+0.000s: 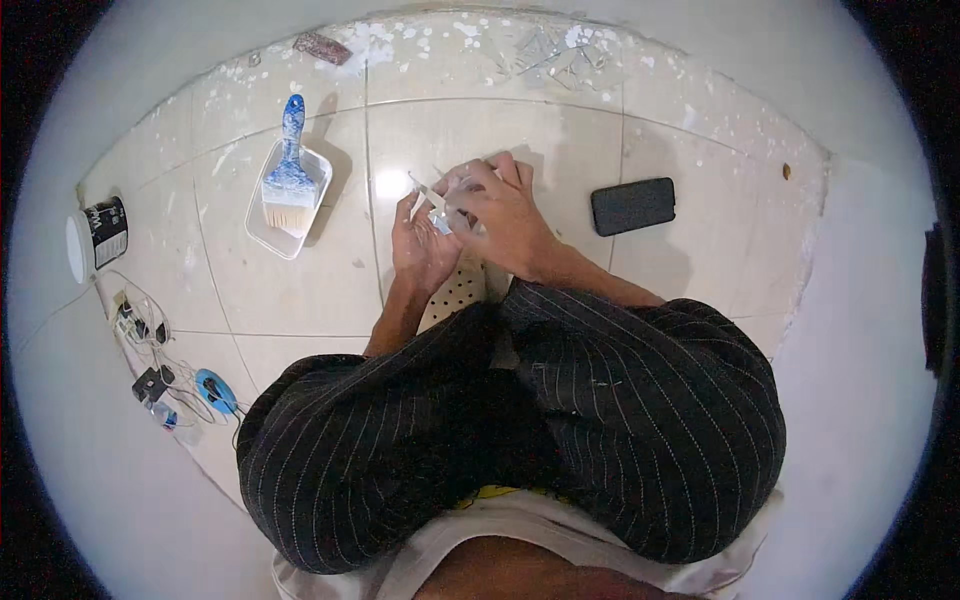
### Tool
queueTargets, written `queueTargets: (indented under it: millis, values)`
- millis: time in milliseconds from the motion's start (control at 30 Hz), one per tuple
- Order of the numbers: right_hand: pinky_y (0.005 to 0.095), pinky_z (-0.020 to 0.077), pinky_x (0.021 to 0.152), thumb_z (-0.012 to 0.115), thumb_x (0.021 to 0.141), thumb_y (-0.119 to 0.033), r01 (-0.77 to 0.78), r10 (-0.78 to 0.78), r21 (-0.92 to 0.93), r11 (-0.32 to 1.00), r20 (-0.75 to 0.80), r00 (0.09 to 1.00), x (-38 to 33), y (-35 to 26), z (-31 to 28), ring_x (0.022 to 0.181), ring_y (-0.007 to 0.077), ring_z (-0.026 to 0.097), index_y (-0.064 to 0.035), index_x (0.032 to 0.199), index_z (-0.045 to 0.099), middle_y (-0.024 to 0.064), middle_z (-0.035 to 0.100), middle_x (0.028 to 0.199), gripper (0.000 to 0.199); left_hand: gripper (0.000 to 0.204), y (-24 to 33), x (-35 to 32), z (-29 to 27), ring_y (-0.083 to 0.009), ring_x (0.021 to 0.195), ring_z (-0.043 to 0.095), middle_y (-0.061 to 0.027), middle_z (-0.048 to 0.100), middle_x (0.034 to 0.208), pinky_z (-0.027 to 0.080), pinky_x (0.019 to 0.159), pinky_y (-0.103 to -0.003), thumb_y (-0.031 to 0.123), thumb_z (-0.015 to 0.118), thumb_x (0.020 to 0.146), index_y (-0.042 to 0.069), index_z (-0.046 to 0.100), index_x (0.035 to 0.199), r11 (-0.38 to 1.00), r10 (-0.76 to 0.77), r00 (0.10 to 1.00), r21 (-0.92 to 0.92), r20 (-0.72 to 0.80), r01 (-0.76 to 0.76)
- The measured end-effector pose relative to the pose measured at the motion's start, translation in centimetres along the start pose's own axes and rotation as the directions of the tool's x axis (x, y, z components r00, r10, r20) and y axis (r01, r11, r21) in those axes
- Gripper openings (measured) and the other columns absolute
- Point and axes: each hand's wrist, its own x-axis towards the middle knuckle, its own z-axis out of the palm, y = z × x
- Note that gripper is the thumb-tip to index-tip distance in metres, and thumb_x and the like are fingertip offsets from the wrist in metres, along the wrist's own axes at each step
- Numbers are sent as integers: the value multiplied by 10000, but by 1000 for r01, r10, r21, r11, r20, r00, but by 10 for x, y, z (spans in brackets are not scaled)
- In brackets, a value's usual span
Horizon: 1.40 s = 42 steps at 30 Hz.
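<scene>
My left hand (425, 250) is palm up in front of my knees, its fingers curled about a crumpled pale strip (428, 197); the strip looks thin and whitish, perhaps tape or plastic. Over it bends my right hand (505, 215), fingers curled inward on the same pale stuff and a little smeared by motion. What lies between the right fingertips is partly hidden. To the left, a wide paintbrush (289, 180) with a blue, paint-spotted handle rests bristles down in a white plastic tray (258, 238).
A black phone (633, 206) lies right of my hands. Leftward stand a white-and-black tub (98, 240), tangled cables (150, 330) and a blue disc (215, 391). Paint spots dot the tiles by the far wall, near a dark reddish piece (323, 48) and clear crumpled plastic (562, 58).
</scene>
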Motion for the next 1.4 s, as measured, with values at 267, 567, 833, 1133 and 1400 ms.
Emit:
queueTargets:
  millis: [267,567,833,1133,1400]
  values:
    - [438,369,909,735,784,-221,-226,222,25,974,-330,918,16,78,-36,1004,257,539,-108,936,684,68,622,1017,197,626,-2,3,4,-423,1351,312,-314,351,1380,250,1173,-474,346,354,976,-78,250,1424,1000,10,988,-17,155,-7]
    - [440,449,789,754,774,-313,-609,416,-127,783,-621,664,-15,261,-69,922,291,594,-106,999,667,93,628,939,317,633,-4,8,3,-464,1356,279,-338,304,1407,233,1178,-499,355,336,982,-84,232,1427,999,-6,989,-31,149,11]
    - [516,373,850,709,803,-364,-673,379,-344,655,-621,686,-4,255,-61,1054,283,534,-112,1002,668,76,596,1027,324,636,-3,6,0,-455,1358,285,-339,304,1410,234,1177,-501,359,339,979,-79,238,1429,999,23,989,-29,148,-19]
    - [451,454,822,729,794,-333,-706,574,-180,685,-462,676,-2,254,-73,921,295,609,-77,959,671,116,647,937,310,654,-3,5,2,-441,1357,298,-335,290,1421,238,1176,-495,365,356,971,-76,225,1436,999,25,988,-38,156,-19]
    - [420,386,924,747,761,-228,-264,272,82,961,-103,957,16,62,-46,1013,277,539,-85,889,677,121,621,1019,205,591,-3,6,1,-418,1267,427,-305,395,1377,296,1144,-511,326,354,973,-116,299,1361,999,41,984,-11,174,-40]
